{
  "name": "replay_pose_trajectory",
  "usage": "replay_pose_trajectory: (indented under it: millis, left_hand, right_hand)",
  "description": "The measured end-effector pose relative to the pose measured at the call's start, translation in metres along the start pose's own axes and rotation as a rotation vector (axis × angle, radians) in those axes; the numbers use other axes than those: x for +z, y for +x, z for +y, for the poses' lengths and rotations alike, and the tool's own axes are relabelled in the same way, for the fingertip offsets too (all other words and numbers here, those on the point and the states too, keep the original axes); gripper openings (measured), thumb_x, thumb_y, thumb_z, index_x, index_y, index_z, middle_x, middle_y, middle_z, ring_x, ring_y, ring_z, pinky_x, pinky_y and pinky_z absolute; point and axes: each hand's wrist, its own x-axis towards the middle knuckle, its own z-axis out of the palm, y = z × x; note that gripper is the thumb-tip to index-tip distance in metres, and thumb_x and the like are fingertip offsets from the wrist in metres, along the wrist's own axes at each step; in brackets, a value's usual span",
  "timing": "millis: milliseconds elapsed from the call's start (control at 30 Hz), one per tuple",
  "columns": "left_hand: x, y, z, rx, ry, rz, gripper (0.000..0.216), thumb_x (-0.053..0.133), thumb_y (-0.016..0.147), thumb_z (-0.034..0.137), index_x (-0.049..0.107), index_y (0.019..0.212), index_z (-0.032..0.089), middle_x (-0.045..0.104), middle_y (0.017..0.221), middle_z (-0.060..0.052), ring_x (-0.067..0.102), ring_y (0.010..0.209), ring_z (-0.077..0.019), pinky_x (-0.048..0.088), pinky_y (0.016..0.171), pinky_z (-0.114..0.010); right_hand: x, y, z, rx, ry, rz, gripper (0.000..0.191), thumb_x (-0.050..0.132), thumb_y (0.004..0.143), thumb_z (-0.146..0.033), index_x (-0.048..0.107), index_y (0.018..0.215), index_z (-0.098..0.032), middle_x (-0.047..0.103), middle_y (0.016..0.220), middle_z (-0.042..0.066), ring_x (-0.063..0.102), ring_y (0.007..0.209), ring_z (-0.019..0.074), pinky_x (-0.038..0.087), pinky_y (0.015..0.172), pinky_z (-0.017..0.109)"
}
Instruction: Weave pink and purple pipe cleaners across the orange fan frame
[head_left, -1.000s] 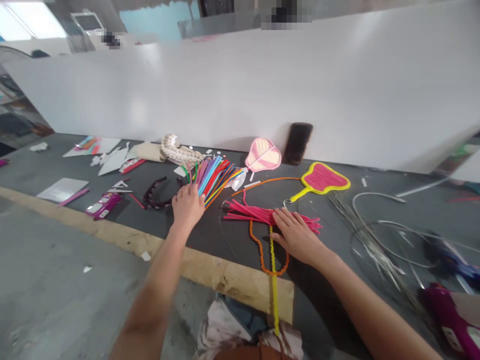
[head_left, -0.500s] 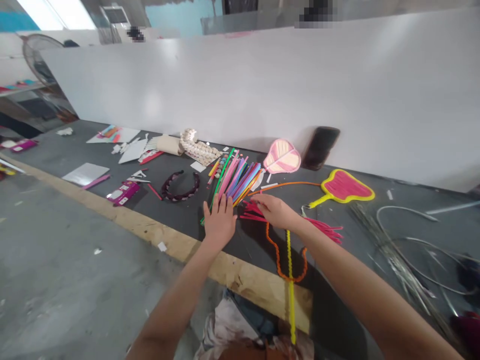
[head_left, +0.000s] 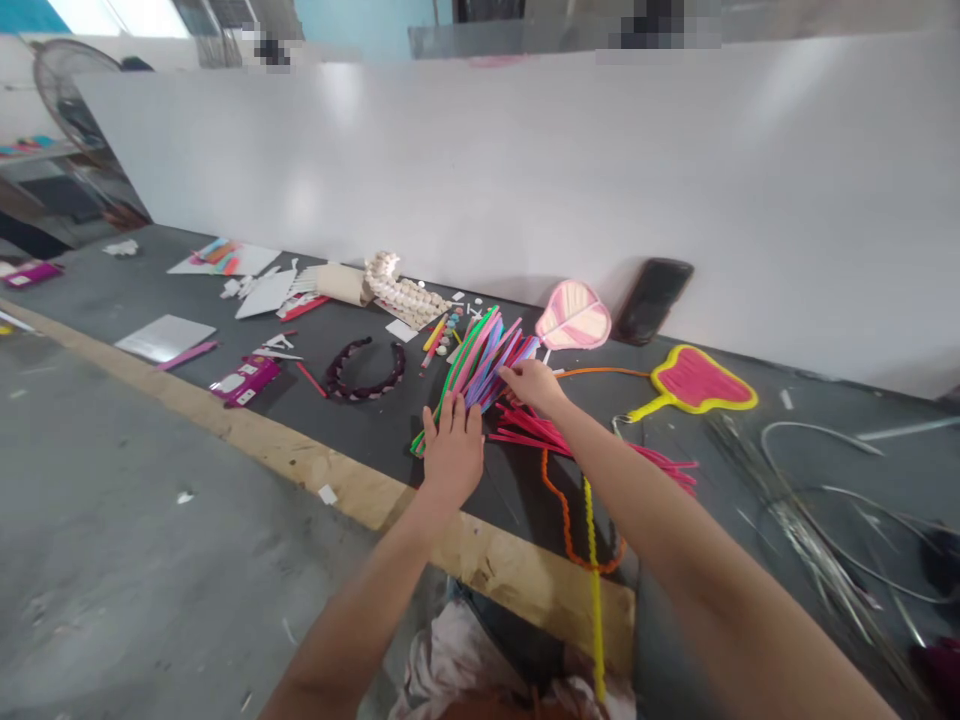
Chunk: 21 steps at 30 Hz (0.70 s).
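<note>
A bundle of colourful pipe cleaners (head_left: 486, 355), green, pink, purple and blue, lies on the dark table. My left hand (head_left: 454, 448) rests over its near end, fingers stretched out and slightly spread. At the bundle's right side, my right hand (head_left: 535, 386) has its fingers curled closed around some of the pipe cleaners; the fingertips are partly hidden. Below my right wrist lie red pipe cleaners (head_left: 525, 428). A twisted orange pipe cleaner (head_left: 556, 500) and a twisted yellow pipe cleaner (head_left: 592, 530) run toward the table's front edge, the yellow one hanging over it.
Left of the bundle are a dark braided headband (head_left: 366, 370) and a purple box (head_left: 246, 382). Behind stand a pink fan-shaped piece (head_left: 574, 316) and a phone (head_left: 654, 300) against the white partition (head_left: 465, 180). A yellow-edged red paddle (head_left: 701, 380) and wires (head_left: 795, 530) lie right.
My right hand has moved from the red pipe cleaners up and left to the colourful bundle. The bundle's strands have shifted and bunched together. My left hand stays on the near end.
</note>
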Motion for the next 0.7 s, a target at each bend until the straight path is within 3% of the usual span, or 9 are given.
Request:
replay_pose_trajectory:
  millis: [200, 300, 400, 533, 700]
  left_hand:
    - [0.0, 0.002, 0.0, -0.043, -0.052, 0.001, 0.042, 0.045, 0.09, 0.024, 0.053, 0.127, 0.006, 0.049, 0.144, -0.024, 0.033, 0.143, -0.036, 0.028, 0.113, -0.063]
    - [0.0, 0.002, 0.0, -0.045, -0.06, -0.005, 0.039, 0.045, 0.09, 0.023, 0.053, 0.124, 0.006, 0.049, 0.143, -0.025, 0.033, 0.143, -0.0361, 0.028, 0.113, -0.063]
    - [0.001, 0.002, 0.0, -0.043, -0.057, 0.005, 0.039, 0.046, 0.089, 0.023, 0.053, 0.124, 0.007, 0.05, 0.143, -0.025, 0.034, 0.143, -0.0358, 0.028, 0.113, -0.063]
    - [0.0, 0.002, 0.0, -0.045, -0.034, -0.01, 0.041, 0.046, 0.09, 0.023, 0.051, 0.127, 0.007, 0.049, 0.144, -0.024, 0.032, 0.144, -0.0354, 0.028, 0.114, -0.062]
    - [-0.003, 0.003, 0.001, -0.057, -0.007, -0.067, 0.045, 0.043, 0.092, 0.023, 0.049, 0.132, 0.005, 0.045, 0.148, -0.023, 0.026, 0.147, -0.0335, 0.024, 0.116, -0.062]
  right_hand:
    - [0.0, 0.004, 0.006, 0.156, 0.136, -0.024, 0.032, 0.064, 0.089, -0.035, 0.06, 0.064, -0.015, 0.062, 0.055, 0.003, 0.061, 0.05, 0.014, 0.052, 0.052, 0.026]
    - [-0.002, 0.001, 0.007, 0.214, 0.233, -0.071, 0.022, 0.063, 0.092, -0.034, 0.065, 0.091, -0.011, 0.068, 0.082, 0.004, 0.065, 0.068, 0.0137, 0.056, 0.063, 0.028]
    - [-0.005, -0.004, 0.008, 0.238, 0.36, -0.113, 0.028, 0.059, 0.094, -0.035, 0.06, 0.114, -0.015, 0.065, 0.106, 0.005, 0.065, 0.085, 0.0146, 0.057, 0.072, 0.032]
    - [-0.011, -0.013, 0.012, 0.218, 0.53, -0.108, 0.01, 0.062, 0.093, -0.02, 0.062, 0.089, -0.011, 0.065, 0.077, 0.001, 0.062, 0.064, 0.008, 0.055, 0.06, 0.021]
    - [-0.02, -0.022, 0.015, 0.164, 0.687, -0.114, 0.022, 0.071, 0.085, -0.014, 0.056, 0.068, -0.014, 0.061, 0.055, -0.002, 0.059, 0.049, 0.0058, 0.053, 0.052, 0.014]
